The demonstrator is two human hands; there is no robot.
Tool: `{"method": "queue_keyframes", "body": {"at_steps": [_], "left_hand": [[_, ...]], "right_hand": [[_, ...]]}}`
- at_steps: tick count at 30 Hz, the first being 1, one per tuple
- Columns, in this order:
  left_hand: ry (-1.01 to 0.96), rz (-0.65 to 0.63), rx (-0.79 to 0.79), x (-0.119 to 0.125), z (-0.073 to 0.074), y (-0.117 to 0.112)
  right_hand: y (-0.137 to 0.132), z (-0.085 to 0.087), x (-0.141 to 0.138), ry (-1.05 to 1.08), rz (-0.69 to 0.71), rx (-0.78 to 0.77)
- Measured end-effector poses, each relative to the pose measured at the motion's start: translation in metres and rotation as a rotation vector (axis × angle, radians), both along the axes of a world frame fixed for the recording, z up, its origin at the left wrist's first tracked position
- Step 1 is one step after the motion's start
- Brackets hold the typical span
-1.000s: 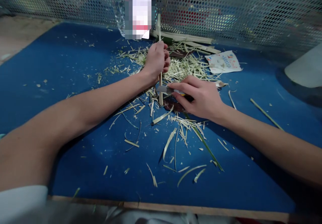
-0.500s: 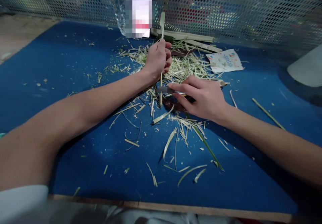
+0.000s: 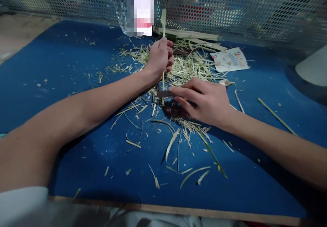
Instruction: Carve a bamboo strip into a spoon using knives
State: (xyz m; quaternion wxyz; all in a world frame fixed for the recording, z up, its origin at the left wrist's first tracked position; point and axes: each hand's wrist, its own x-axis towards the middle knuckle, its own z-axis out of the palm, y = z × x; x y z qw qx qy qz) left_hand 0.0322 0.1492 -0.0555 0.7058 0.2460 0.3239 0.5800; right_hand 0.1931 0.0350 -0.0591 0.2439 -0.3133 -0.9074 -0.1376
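My left hand [image 3: 160, 55] is closed around a thin pale bamboo strip [image 3: 164, 18]. The strip's wider, flat end sticks up beyond my fist, and its narrow end points down toward me. My right hand [image 3: 201, 99] pinches a short dark knife blade [image 3: 165, 94], which lies across the strip just below my left fist. The knife's handle is mostly hidden under my right fingers. Beneath and around both hands lies a heap of pale shavings [image 3: 190, 67], and looser curls [image 3: 172, 145] are scattered nearer to me.
A perforated metal screen [image 3: 255, 16] stands behind the blue tabletop [image 3: 89, 176]. At the back are a clear bottle [image 3: 120, 12], a lit phone-like screen [image 3: 144, 9] and split bamboo pieces [image 3: 189, 34]. To the right sit a printed packet [image 3: 230, 59] and a white container [image 3: 313, 67].
The blade has shifted slightly left and turned, now looking darker. A broad curl below the strip is gone from its spot. My left hand keeps its hold, almost still.
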Motion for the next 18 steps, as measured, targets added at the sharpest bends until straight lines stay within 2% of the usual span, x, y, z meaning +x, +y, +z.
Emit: {"method": "queue_keyframes", "body": {"at_steps": [3,9,15,18], "left_hand": [[-0.112,-0.020,-0.073,0.000,-0.003,0.003],[-0.137,-0.021,-0.079,-0.001,-0.005,0.004],[0.027,-0.023,0.082,0.000,-0.001,-0.002],[0.109,0.004,0.147,0.000,0.002,-0.006]], "right_hand": [[0.003,-0.001,-0.001,0.011,-0.066,0.013],[0.003,-0.001,0.000,0.003,-0.048,-0.033],[0.003,-0.001,0.002,-0.003,0.000,-0.079],[0.002,0.002,0.003,-0.054,0.082,-0.071]]}}
